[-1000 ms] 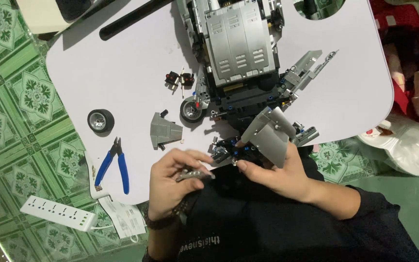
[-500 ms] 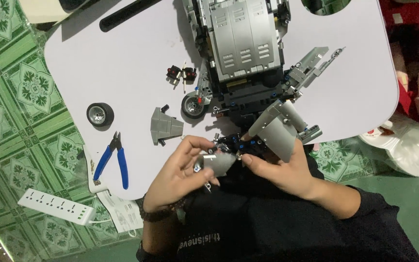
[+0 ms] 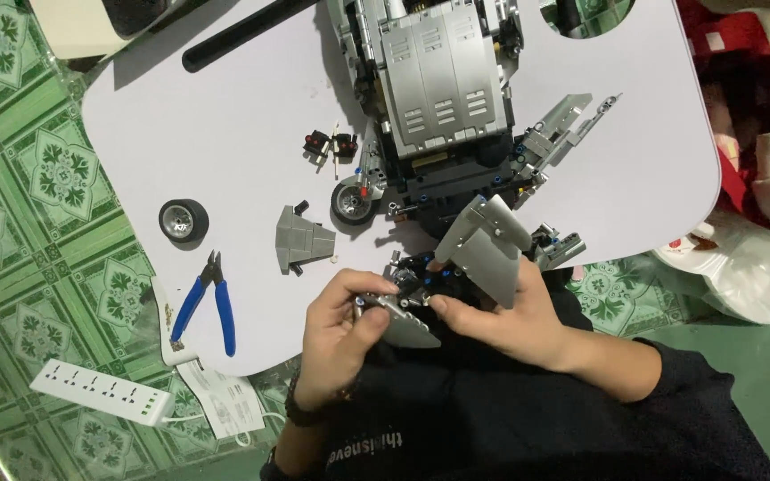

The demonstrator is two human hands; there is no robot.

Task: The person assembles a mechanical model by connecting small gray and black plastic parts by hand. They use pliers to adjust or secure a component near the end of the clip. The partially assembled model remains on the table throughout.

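Hands at table's near edge, both busy on one part. Left hand (image 3: 342, 334) pinches a small grey wedge panel (image 3: 403, 322) w/ thumb + fingers closed on it; right hand (image 3: 501, 321) steadies the black-and-grey sub-assembly (image 3: 438, 276) the panel sits against, fingertips pressed on, palm cupping below. Panel is just off the table edge, over the lap, touching the model's near end.

Handling, my read: light rigid plastic, smooth faces so a bit slippery; pins/joints prob pop loose under twist. Best grip = panel's edges, not flat face; support the sub-assy from beneath.

Further out on the white table (image 3: 180, 134): blue-handled cutters (image 3: 211, 303), loose grey wing-shaped piece (image 3: 300, 239), spare wheel (image 3: 182, 219), small black/red axle bits (image 3: 330, 145). Main grey brick-built vehicle (image 3: 443, 98) sits centre-far, hinged panel (image 3: 487, 249) tilted toward the hands. White power strip (image 3: 100, 392) on the green tile floor, left.
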